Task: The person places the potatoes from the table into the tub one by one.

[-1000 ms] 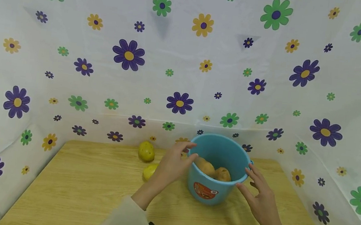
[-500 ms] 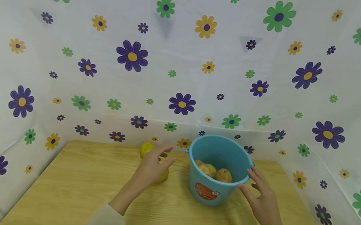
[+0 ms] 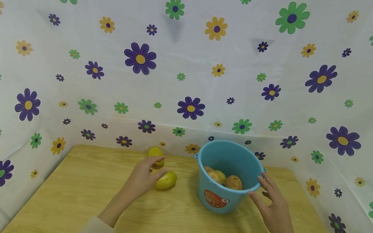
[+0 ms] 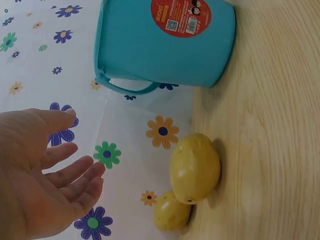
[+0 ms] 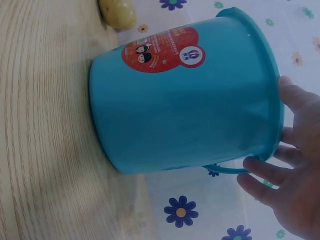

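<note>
Nearer potato (image 3: 167, 181) below and apart from the left hand (image 3: 140, 177)

The bucket (image 3: 236, 197) at centre right of the head view is plain light blue, and its sticker (image 3: 216, 199) is red with white print and a white disc. Inside, the potatoes (image 3: 234, 182) look tan and dull yellow; left of it, the two loose potatoes (image 3: 167, 180) are brighter yellow. Pale yellowish wood grain runs over the worktop (image 3: 72, 195). Across the upper frame, the white sheet (image 3: 162, 87) carries scattered purple, green and orange-yellow daisies with contrasting centres. The sleeve (image 3: 97, 232), lower left, is cream.
</note>
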`<state>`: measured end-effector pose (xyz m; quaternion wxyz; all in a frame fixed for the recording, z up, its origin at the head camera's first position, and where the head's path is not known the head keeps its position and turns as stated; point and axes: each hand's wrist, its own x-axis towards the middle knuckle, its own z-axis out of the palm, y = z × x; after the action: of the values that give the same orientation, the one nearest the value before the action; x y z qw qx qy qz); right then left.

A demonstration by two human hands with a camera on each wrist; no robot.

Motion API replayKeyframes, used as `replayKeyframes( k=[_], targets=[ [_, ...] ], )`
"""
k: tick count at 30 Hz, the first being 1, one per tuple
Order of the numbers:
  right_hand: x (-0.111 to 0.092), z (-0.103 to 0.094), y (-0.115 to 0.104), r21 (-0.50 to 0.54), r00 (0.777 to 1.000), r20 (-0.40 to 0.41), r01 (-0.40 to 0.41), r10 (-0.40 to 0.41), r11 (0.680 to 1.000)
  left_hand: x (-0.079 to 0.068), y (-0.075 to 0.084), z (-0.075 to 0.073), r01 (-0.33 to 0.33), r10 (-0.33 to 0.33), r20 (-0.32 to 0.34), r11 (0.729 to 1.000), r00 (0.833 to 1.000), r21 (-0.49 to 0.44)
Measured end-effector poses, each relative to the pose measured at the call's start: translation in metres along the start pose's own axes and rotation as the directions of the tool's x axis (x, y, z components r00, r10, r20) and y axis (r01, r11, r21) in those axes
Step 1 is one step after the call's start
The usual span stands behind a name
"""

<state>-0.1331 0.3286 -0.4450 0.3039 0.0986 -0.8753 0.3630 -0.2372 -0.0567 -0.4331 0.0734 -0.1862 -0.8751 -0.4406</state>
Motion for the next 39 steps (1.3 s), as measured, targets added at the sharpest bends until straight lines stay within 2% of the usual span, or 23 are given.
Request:
replayKeyframes(
  k=[4,9,25,34,39],
  targets=[
    [0.000,-0.002,-0.001,0.003,1.000,-0.009,0.008,-0.008,1.000,0.000,-0.011,-0.001,-0.005,0.005,0.002,1.000,1.000,-0.005],
    [-0.001,-0.003,0.000,0.006,1.000,-0.008,0.005,-0.005,1.000,-0.004,-0.025,-0.001,0.022,-0.022,0.022,1.000,1.000,0.001],
    [-0.002,-0.002,0.000,-0.017,1.000,0.007,-0.019,0.019,1.000,-0.007,-0.065,0.012,0.155,-0.153,0.088,0.988,0.984,-0.017],
    [-0.001,-0.002,0.000,0.015,1.000,-0.001,0.001,-0.001,1.000,-0.002,-0.076,0.020,0.174,-0.171,0.096,0.985,0.981,-0.022],
    [0.000,-0.001,0.002,-0.003,1.000,0.000,-0.003,0.003,1.000,0.002,-0.080,0.026,0.183,-0.180,0.106,0.983,0.978,-0.014]
  ],
)
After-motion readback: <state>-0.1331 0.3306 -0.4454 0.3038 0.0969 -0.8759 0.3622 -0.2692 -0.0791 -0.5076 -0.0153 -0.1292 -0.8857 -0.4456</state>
